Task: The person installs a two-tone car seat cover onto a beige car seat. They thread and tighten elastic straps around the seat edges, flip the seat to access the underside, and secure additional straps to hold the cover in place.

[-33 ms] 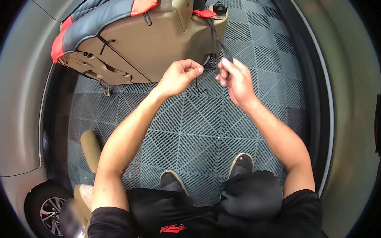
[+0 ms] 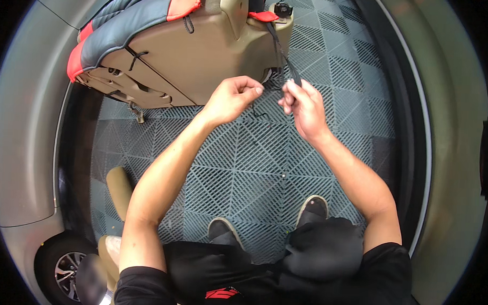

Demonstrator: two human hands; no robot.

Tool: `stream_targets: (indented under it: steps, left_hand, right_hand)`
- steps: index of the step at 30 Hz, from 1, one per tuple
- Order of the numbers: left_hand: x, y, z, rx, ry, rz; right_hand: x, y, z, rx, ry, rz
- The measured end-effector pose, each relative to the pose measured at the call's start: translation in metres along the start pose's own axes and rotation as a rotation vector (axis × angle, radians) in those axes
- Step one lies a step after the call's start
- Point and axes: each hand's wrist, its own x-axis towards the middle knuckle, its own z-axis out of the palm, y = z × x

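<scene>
A car seat (image 2: 204, 65) with a beige plastic back and a dark grey and red cover (image 2: 133, 27) lies on the floor ahead of me. From its right corner a black strap (image 2: 282, 53) runs down to my right hand (image 2: 309, 109), whose fingers are closed around it. My left hand (image 2: 232, 100) is beside the seat's lower edge, thumb and forefinger pinched together. A thin black cord (image 2: 256, 113) hangs just below those fingertips and seems held in the pinch. The two hands are a short gap apart, at about the same height.
Grey slatted floor tiles (image 2: 254, 158) lie under my shoes (image 2: 225, 232). A silver car body with a wheel (image 2: 68, 270) stands at left, and a greenish-grey panel (image 2: 453, 160) curves along the right. A beige padded roll (image 2: 119, 188) lies near my left elbow.
The view has shifted very slightly. Both hands keep the same hold, with only a tiny movement of the right hand and strap.
</scene>
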Motion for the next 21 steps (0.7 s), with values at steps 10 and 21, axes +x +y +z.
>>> stream_targets:
  steps: [10,21]
  left_hand:
    - [-0.011,0.045,-0.009,0.674,0.042,-0.023]
    - [-0.02,0.07,-0.012,0.673,0.068,-0.035]
  right_hand:
    - [0.023,0.088,-0.06,0.313,0.212,0.087]
    - [0.087,0.18,-0.059,0.484,0.17,0.221]
